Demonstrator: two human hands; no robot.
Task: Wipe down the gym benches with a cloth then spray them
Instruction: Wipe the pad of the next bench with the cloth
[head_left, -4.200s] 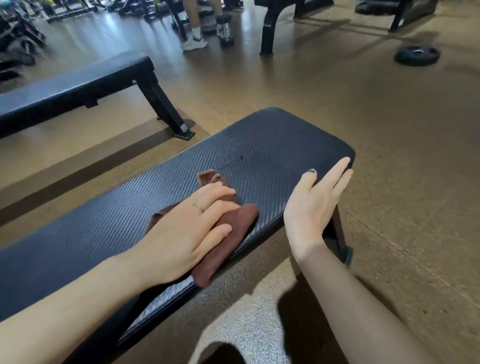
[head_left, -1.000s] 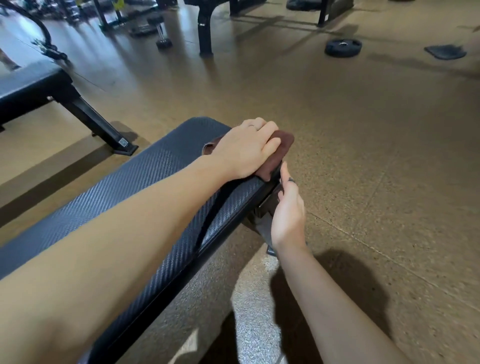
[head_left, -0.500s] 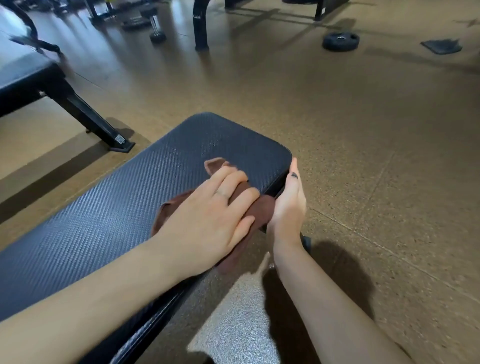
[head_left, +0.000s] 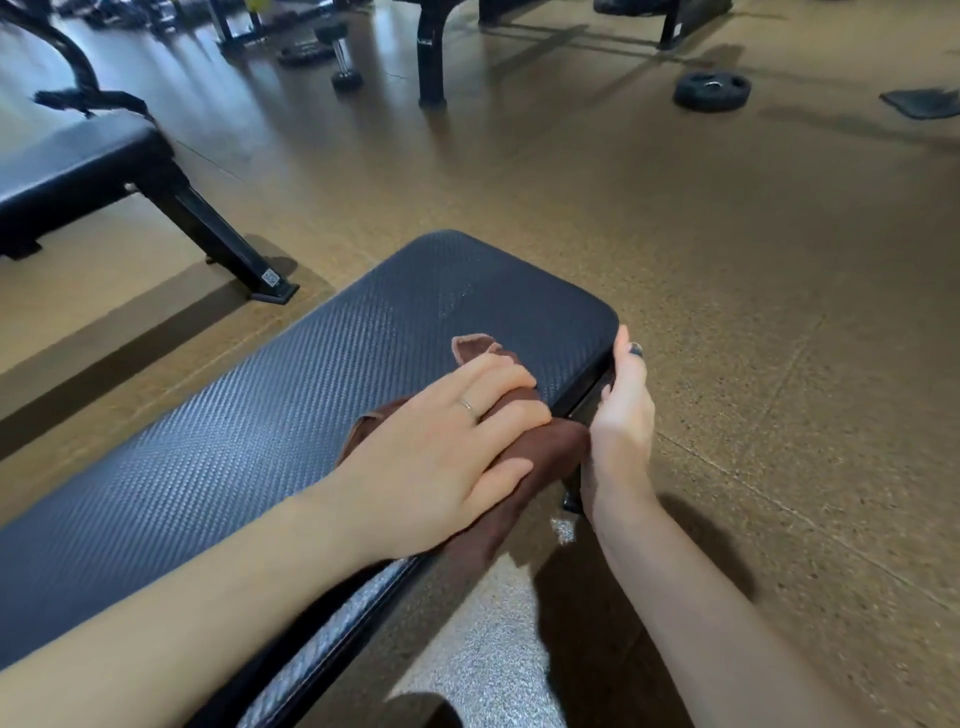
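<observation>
Left hand (head_left: 441, 457) flat, fingers straight, pressing cloth (head_left: 540, 457) at tabletop (head_left: 260, 431) near edge; right hand (head_left: 621, 415) grips bench end. Risk: cloth overhangs, cd slip to floor (head_left: 779, 338) w/ next swipe.

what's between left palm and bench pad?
The brown cloth, pressed flat onto the bench pad under the left hand; shows in the head view.

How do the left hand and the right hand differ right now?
The left hand lies flat on the brown cloth, on top of the bench; the right hand grips the bench's side edge. The left wears a ring; the right's thumbnail is dark. Both touch this bench.
</observation>
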